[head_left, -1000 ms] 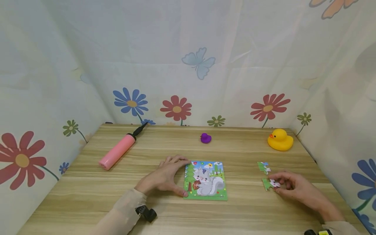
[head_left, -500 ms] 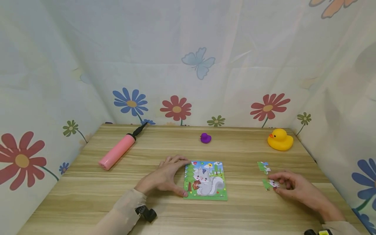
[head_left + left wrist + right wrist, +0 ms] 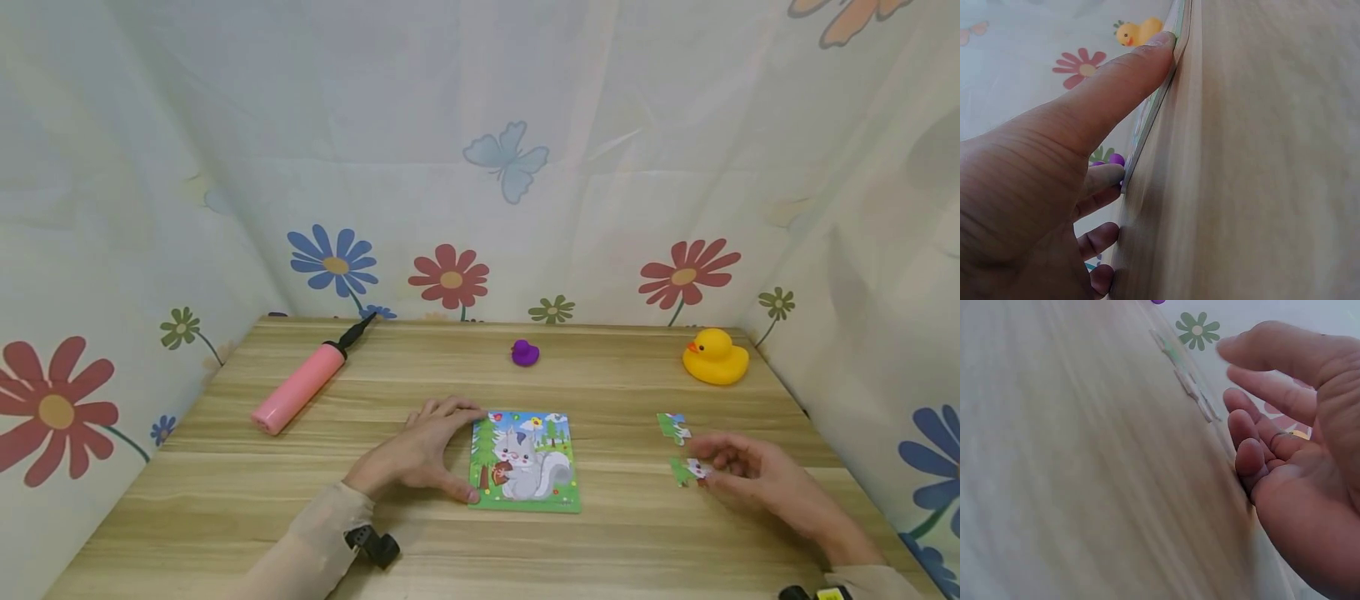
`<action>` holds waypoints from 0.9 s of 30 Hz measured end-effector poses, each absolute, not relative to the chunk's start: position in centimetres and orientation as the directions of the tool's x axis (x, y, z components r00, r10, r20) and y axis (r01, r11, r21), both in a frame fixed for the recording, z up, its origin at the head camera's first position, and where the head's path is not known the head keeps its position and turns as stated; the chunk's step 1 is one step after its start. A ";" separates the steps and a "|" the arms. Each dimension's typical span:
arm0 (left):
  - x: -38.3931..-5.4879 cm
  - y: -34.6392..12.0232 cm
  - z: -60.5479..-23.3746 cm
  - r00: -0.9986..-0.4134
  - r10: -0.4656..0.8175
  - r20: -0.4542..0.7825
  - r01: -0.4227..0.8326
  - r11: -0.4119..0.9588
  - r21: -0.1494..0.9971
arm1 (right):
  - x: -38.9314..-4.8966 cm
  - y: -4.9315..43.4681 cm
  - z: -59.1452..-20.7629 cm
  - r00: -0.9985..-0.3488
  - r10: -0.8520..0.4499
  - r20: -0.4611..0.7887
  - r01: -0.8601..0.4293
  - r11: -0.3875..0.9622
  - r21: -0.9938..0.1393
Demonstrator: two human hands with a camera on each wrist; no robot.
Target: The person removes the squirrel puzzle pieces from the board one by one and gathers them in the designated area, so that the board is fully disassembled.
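While the square puzzle (image 3: 525,462), a grey squirrel on green and blue, is laid flat on the bench (image 3: 615,542) and touched at its left corners by the widely spread left hand (image 3: 420,452), the right hand (image 3: 765,482) is held loosely curled beside two pieces (image 3: 670,427), nothing gripped; room is given between puzzle and pieces.

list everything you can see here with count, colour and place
squirrel picture: 1, multicoloured, table centre
puzzle pieces: 2, green and white mostly, right of the picture
pump: 1, pink and black, table's left
small duck: 1, purple, back middle
large duck: 1, yellow, back right
table: 1, wood-toned, underneath
printed backdrop: three sides, pale, around table
wrist cameras: 2, black, on wrists
sleeves: 2, beige, forearms
left hand: 1, bare, touching picture's left edge
right hand: 1, bare, beside lower piece
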State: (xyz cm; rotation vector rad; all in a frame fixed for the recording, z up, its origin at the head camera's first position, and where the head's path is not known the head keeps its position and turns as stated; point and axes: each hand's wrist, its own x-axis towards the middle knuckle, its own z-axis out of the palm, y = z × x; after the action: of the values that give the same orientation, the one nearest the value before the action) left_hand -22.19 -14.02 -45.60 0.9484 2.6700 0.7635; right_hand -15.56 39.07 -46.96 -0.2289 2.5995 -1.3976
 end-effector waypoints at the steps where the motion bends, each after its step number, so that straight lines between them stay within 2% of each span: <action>1: -22.2 -14.0 -45.6 -0.772 0.636 -0.021 0.529 0.659 0.534 | -15.5 39.0 -46.8 -0.976 -0.201 -0.083 -0.043 0.552 -0.833; 3: -22.2 -14.0 -45.6 -0.771 0.636 -0.021 0.529 0.659 0.535 | -15.5 38.9 -46.4 -0.984 -0.169 -0.049 -0.053 0.549 -0.834; 6: -22.2 -14.0 -45.6 -0.772 0.635 -0.023 0.527 0.660 0.536 | -15.4 38.8 -45.6 -0.987 -0.147 0.070 -0.137 0.515 -0.846; 11: -22.2 -14.0 -45.7 -0.773 0.634 -0.026 0.526 0.662 0.533 | -15.6 38.5 -44.3 -0.955 -0.185 0.233 -0.281 0.308 -0.909; 13: -22.2 -14.0 -45.7 -0.772 0.636 -0.025 0.528 0.662 0.533 | -15.7 38.1 -43.7 -0.949 -0.198 0.245 -0.292 0.256 -0.922; 19: -22.3 -14.0 -45.8 -0.770 0.638 -0.017 0.533 0.658 0.532 | -16.2 36.4 -41.4 -0.940 -0.239 0.242 -0.306 0.283 -0.909; 25: -22.3 -14.0 -45.9 -0.770 0.638 -0.021 0.534 0.662 0.526 | -17.3 34.3 -39.8 -0.906 -0.296 0.302 -0.365 0.187 -0.912; 27: -22.3 -14.0 -45.9 -0.770 0.637 -0.023 0.533 0.663 0.526 | -17.5 33.6 -39.5 -0.900 -0.296 0.320 -0.385 0.195 -0.902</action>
State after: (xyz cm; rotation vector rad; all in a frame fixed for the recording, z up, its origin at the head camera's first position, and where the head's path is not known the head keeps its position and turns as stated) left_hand -22.32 -14.02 -45.87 0.9527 2.6741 0.7483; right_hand -17.50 33.59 -39.49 -0.7100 2.4846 -1.9151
